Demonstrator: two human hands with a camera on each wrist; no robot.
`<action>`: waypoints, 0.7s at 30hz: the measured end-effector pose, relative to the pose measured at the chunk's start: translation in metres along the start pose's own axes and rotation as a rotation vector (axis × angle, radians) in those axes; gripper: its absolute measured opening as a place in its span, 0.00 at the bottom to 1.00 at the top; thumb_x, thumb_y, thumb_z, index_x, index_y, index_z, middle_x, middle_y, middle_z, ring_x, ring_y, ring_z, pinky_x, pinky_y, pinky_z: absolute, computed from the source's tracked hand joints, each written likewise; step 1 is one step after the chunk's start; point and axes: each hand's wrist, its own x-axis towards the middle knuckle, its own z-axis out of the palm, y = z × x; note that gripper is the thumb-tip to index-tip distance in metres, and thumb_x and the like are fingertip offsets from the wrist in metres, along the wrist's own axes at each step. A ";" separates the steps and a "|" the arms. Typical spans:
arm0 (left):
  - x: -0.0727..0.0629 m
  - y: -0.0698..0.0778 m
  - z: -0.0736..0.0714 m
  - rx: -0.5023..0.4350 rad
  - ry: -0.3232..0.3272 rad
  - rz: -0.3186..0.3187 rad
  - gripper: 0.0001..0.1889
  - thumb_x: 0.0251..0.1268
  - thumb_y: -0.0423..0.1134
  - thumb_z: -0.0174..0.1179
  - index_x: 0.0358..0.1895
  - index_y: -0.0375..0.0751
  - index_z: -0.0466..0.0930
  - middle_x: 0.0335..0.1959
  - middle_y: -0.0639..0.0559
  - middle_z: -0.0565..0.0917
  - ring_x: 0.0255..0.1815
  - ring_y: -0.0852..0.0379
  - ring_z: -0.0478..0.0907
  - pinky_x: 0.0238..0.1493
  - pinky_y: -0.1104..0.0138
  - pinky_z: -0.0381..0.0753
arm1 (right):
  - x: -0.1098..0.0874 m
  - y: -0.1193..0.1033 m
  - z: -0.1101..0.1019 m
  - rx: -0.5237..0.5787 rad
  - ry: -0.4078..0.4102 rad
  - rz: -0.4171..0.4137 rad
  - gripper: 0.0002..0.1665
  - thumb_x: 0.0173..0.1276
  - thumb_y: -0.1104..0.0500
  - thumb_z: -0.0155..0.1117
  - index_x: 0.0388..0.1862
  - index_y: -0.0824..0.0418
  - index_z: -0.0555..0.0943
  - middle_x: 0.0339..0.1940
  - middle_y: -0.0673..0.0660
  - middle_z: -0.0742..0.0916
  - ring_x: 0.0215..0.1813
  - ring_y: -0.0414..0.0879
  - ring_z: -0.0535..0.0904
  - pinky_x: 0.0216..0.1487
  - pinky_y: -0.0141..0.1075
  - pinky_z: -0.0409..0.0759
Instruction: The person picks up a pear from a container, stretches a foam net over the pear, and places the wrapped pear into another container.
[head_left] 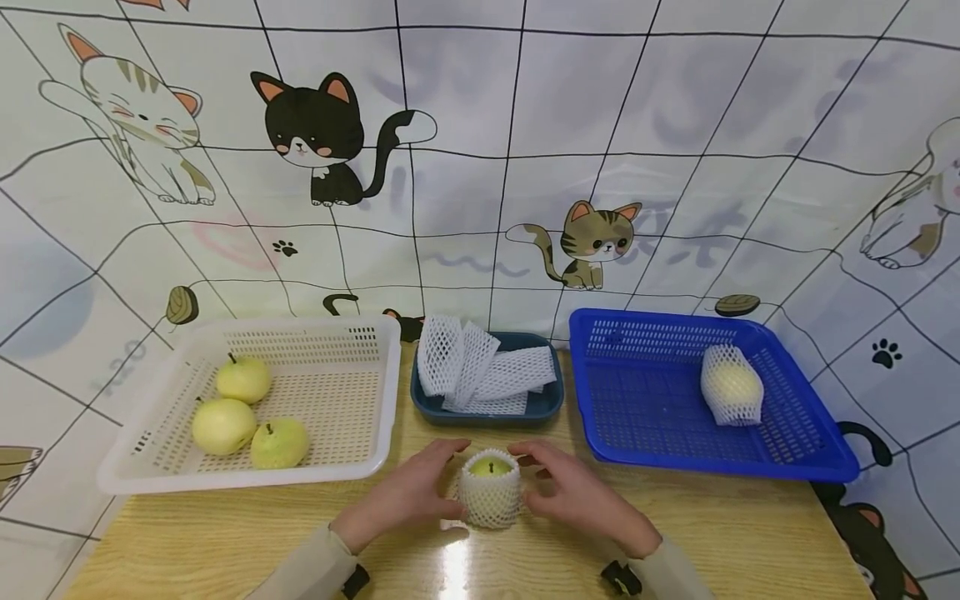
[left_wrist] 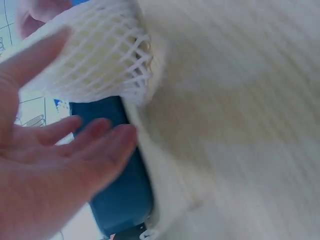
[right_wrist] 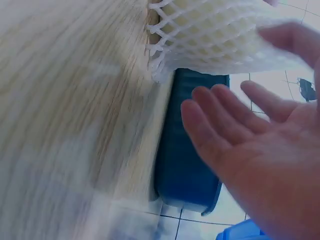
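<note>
1. White basket (head_left: 341,400), far left: three yellow-green fruits (head_left: 224,426) sit grouped in its left half, stems showing.
2. Left hand (head_left: 412,490), beside the netted fruit: thumb and fingers are parted wide and no grip is seen. Whether a fingertip touches the net, I cannot tell. The arm wears a pale sleeve (head_left: 306,568) with a dark fitting (head_left: 356,581) near the wrist.
3. Dark blue tray (head_left: 487,419), middle, behind the hands: it holds several flattened white nets (head_left: 517,373), some reaching above its rim.
4. Netted fruit (head_left: 491,500), between the two hands: it stands on the wooden table (head_left: 750,537) just in front of the tray. The net wraps its sides; the green top and stem show through the open upper end.
5. Right hand (head_left: 564,487), on the other side of that fruit: thumb and fingers likewise parted wide, nothing gripped. Contact with the net cannot be confirmed.
6. Blue basket (head_left: 637,400), far right: one wrapped fruit (head_left: 733,387) lies in its right part.
7. Across the back: a white cloth (head_left: 465,92) printed with cats and grid lines.
</note>
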 end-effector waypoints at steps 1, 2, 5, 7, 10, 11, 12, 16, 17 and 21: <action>0.002 0.000 0.001 -0.037 -0.005 0.012 0.48 0.51 0.44 0.81 0.73 0.30 0.66 0.69 0.35 0.74 0.67 0.37 0.74 0.67 0.42 0.72 | 0.000 0.000 0.000 0.018 -0.024 -0.008 0.34 0.69 0.61 0.70 0.72 0.62 0.73 0.67 0.57 0.80 0.65 0.57 0.79 0.62 0.52 0.80; 0.003 -0.001 0.002 -0.062 -0.007 0.025 0.50 0.51 0.45 0.82 0.75 0.29 0.64 0.70 0.34 0.73 0.69 0.36 0.73 0.68 0.41 0.71 | 0.000 0.000 0.001 0.022 -0.038 -0.015 0.37 0.68 0.57 0.73 0.74 0.61 0.71 0.68 0.56 0.80 0.66 0.56 0.78 0.64 0.53 0.79; 0.008 -0.001 0.006 -0.099 -0.013 0.062 0.52 0.51 0.46 0.82 0.76 0.30 0.62 0.71 0.36 0.73 0.69 0.38 0.72 0.69 0.43 0.71 | 0.002 -0.001 0.005 0.003 -0.064 -0.011 0.43 0.66 0.48 0.77 0.75 0.60 0.71 0.68 0.55 0.81 0.66 0.52 0.78 0.65 0.49 0.78; 0.011 0.000 0.008 -0.102 -0.020 0.086 0.51 0.50 0.44 0.82 0.76 0.32 0.62 0.69 0.38 0.76 0.67 0.41 0.75 0.67 0.47 0.74 | 0.004 0.000 0.009 -0.034 -0.067 -0.005 0.44 0.64 0.46 0.78 0.74 0.59 0.72 0.67 0.53 0.82 0.65 0.49 0.78 0.65 0.46 0.79; 0.012 0.000 0.010 -0.069 -0.026 0.106 0.51 0.50 0.42 0.82 0.76 0.34 0.63 0.65 0.41 0.80 0.61 0.48 0.79 0.63 0.54 0.78 | 0.006 0.001 0.013 -0.086 -0.070 0.006 0.42 0.62 0.47 0.80 0.72 0.59 0.74 0.63 0.52 0.84 0.63 0.45 0.79 0.63 0.43 0.80; 0.013 0.000 0.011 -0.064 -0.027 0.111 0.50 0.49 0.42 0.82 0.75 0.35 0.63 0.64 0.42 0.81 0.60 0.50 0.79 0.62 0.56 0.79 | 0.007 0.001 0.013 -0.099 -0.072 0.011 0.42 0.62 0.48 0.80 0.71 0.59 0.74 0.62 0.51 0.84 0.62 0.44 0.80 0.62 0.42 0.80; 0.013 0.000 0.011 -0.062 -0.028 0.109 0.49 0.49 0.41 0.83 0.75 0.36 0.65 0.62 0.44 0.81 0.58 0.51 0.80 0.61 0.57 0.79 | 0.007 0.001 0.014 -0.110 -0.075 0.014 0.42 0.62 0.48 0.80 0.71 0.59 0.74 0.61 0.51 0.85 0.61 0.43 0.80 0.62 0.41 0.80; 0.014 -0.001 0.012 -0.044 -0.038 0.095 0.45 0.48 0.42 0.83 0.70 0.37 0.70 0.59 0.46 0.83 0.55 0.56 0.80 0.58 0.60 0.80 | 0.009 0.001 0.015 -0.159 -0.083 0.017 0.42 0.61 0.48 0.81 0.70 0.59 0.75 0.59 0.50 0.86 0.58 0.41 0.81 0.58 0.40 0.81; 0.014 -0.002 0.013 -0.038 -0.042 0.091 0.44 0.47 0.42 0.84 0.69 0.37 0.70 0.58 0.47 0.83 0.54 0.57 0.80 0.58 0.61 0.80 | 0.010 0.001 0.015 -0.169 -0.085 0.017 0.42 0.60 0.48 0.82 0.70 0.59 0.75 0.58 0.50 0.86 0.58 0.41 0.81 0.58 0.39 0.81; 0.016 -0.004 0.016 0.001 -0.061 0.080 0.44 0.46 0.43 0.84 0.68 0.35 0.71 0.55 0.47 0.84 0.52 0.59 0.80 0.57 0.63 0.80 | 0.012 0.000 0.015 -0.200 -0.097 0.009 0.44 0.59 0.48 0.82 0.70 0.62 0.74 0.57 0.52 0.86 0.56 0.40 0.81 0.55 0.39 0.82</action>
